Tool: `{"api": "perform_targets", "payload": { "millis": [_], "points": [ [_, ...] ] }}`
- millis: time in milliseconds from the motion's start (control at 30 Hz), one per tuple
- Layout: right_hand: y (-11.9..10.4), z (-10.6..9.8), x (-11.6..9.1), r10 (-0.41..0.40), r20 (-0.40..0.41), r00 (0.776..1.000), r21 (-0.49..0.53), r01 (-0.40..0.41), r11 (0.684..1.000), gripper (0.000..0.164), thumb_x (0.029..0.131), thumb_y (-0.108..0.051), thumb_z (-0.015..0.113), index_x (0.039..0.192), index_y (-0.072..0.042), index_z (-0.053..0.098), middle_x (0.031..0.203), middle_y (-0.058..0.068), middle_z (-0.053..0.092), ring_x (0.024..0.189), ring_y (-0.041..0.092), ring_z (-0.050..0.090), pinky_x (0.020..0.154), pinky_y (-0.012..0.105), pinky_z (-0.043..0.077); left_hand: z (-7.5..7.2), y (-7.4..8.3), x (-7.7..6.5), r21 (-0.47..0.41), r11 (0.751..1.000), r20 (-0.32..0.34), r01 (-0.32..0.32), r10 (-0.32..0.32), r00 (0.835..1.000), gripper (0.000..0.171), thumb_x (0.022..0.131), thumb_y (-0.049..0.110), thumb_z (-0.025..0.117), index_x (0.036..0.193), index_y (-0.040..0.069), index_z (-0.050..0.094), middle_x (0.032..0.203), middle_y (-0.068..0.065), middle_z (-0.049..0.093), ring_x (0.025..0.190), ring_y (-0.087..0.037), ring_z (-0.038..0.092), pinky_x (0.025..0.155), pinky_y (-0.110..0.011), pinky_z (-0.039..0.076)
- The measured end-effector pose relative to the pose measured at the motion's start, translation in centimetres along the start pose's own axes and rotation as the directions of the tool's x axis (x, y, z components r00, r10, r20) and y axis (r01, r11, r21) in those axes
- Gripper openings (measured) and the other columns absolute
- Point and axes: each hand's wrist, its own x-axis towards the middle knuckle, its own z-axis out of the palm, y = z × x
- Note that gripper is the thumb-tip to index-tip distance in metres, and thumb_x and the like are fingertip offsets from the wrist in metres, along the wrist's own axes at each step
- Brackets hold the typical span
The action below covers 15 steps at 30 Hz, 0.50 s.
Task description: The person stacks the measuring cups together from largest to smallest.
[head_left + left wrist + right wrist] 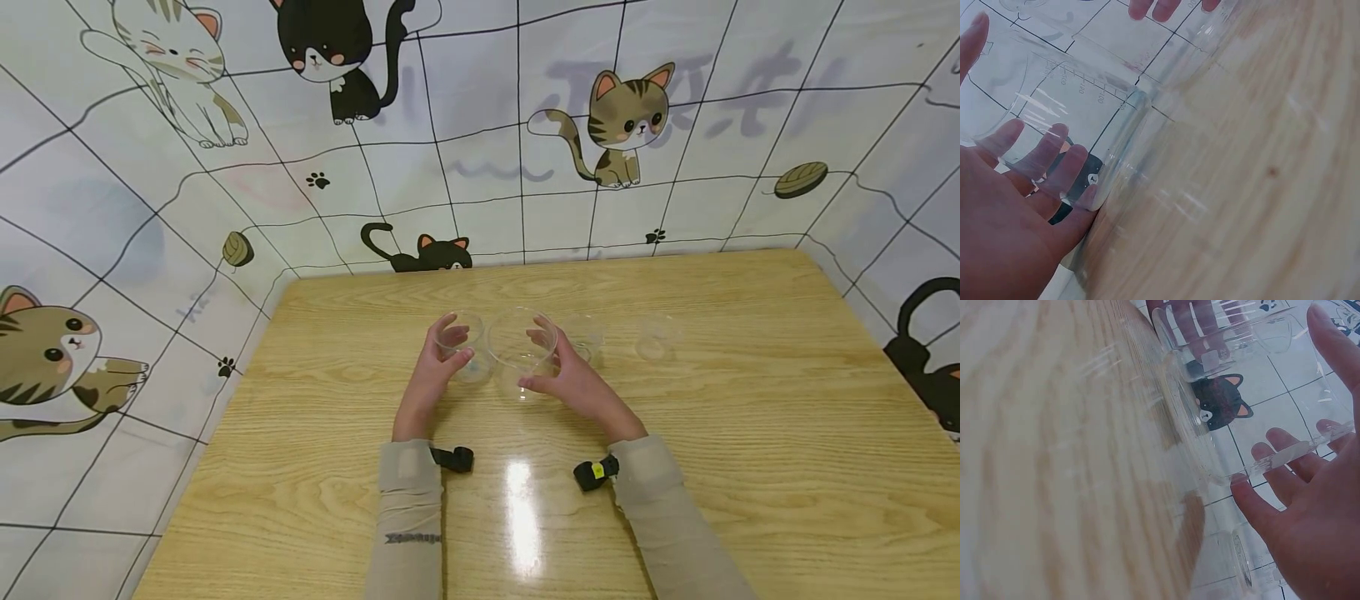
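Wood-grain table (750,400), pale yellow-brown, carries a bright glare streak (522,517) on its near part. White backdrop (480,92), ruled with black grid lines, rises behind it and at both sides. I note printed figures thereon: black-and-white cat (326,42), brown tabby (630,117) to its right, dark paw print (318,181), striped oval ball (801,180) at far right.

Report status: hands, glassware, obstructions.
Left hand holding small beaker. Right hand holding big beaker. Both upright, side by side. Third glass close by right hand, possible snag; fourth glass farther right.
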Motion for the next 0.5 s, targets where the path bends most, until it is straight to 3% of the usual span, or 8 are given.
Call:
{"api": "perform_targets", "payload": {
  "millis": [167, 233, 400, 500],
  "points": [
    [-0.15, -0.04, -0.01, -0.003, 0.001, 1.000, 0.007, 0.003, 1.000, 0.095, 0.079, -0.034, 0.072, 0.147, -0.029, 0.006, 0.148, 0.000, 0.029, 0.136, 0.022, 0.027, 0.109, 0.053, 0.016, 0.00, -0.07, 0.09, -0.009, 1.000, 0.006, -0.002, 0.002, 1.000, 0.066, 0.089, 0.014, 0.058, 0.144, 0.009, 0.020, 0.141, -0.022, 0.034, 0.132, -0.039, 0.029, 0.103, -0.051, 0.031],
    [-0.23, -0.05, -0.05, -0.001, -0.001, 1.000, 0.010, 0.001, 1.000, 0.093, 0.079, -0.032, 0.071, 0.146, -0.034, 0.007, 0.148, -0.001, 0.029, 0.136, 0.022, 0.027, 0.109, 0.052, 0.016, -0.11, -0.65, 0.34, 0.007, 1.000, 0.002, -0.015, 0.015, 1.000, 0.068, 0.089, 0.020, 0.060, 0.144, 0.011, 0.021, 0.141, -0.021, 0.035, 0.130, -0.039, 0.031, 0.101, -0.048, 0.034],
    [-0.34, -0.06, -0.10, 0.000, -0.005, 1.000, 0.008, 0.000, 1.000, 0.091, 0.081, -0.025, 0.070, 0.145, -0.038, 0.007, 0.148, -0.001, 0.029, 0.136, 0.022, 0.026, 0.109, 0.052, 0.016, 0.02, -0.49, 0.35, 0.003, 1.000, 0.004, -0.014, 0.014, 1.000, 0.068, 0.089, 0.021, 0.060, 0.144, 0.010, 0.021, 0.140, -0.021, 0.036, 0.129, -0.038, 0.033, 0.099, -0.047, 0.036],
    [-0.37, -0.07, -0.11, 0.003, -0.004, 1.000, 0.000, -0.003, 1.000, 0.092, 0.081, -0.029, 0.071, 0.146, -0.037, 0.006, 0.148, -0.002, 0.029, 0.136, 0.023, 0.026, 0.109, 0.052, 0.016, 0.17, 0.14, 0.11, -0.010, 1.000, 0.012, 0.000, 0.000, 1.000, 0.068, 0.090, 0.016, 0.059, 0.144, 0.007, 0.019, 0.141, -0.022, 0.034, 0.131, -0.039, 0.031, 0.101, -0.049, 0.034]
  ]
}}
